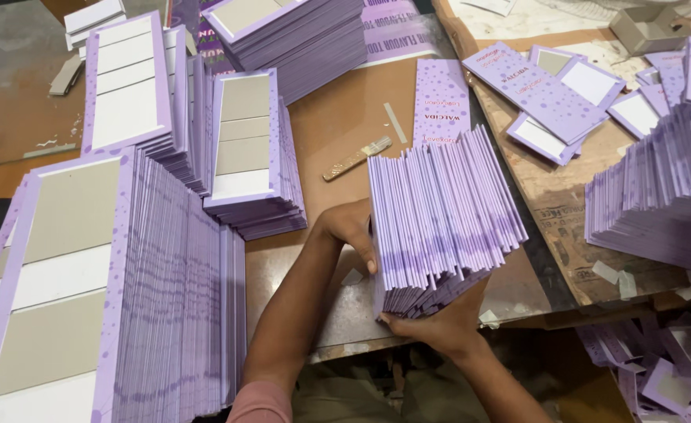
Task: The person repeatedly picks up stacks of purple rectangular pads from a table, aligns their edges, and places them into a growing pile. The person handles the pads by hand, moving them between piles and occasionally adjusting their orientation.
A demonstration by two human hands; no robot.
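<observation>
At far left, a tall leaning stack of lilac cards (118,290) with grey and white panels fills the corner; its lower end is cut off by the frame edge. Behind it stand two more stacks (137,86), (247,149) of the same cards, and a fourth stack (298,35) at the top edge is only partly in view.

Centre: the left hand (351,229) presses flat against the left face of an upright bundle of cards (439,219), fingers curled round its edge. The right hand (431,323) cups the bundle's lower corner from beneath, its fingertips hidden under the cards. The bundle stands on edge on the table (337,117), fanned slightly at the top, just in front of the person. A flat brush (356,159) lies on the table behind the bundle, beside a single card (442,102) lying face up.

Right: loose cards (545,98) lie scattered on a worn board (565,211), and a further stack (663,196) runs off the right edge. A grey box (649,30) at the top right is blurred. Below the table edge, a heap of cards (667,368) sits in shadow, hard to make out.

The table is brown, with paper scraps on it and glass at the far left.
</observation>
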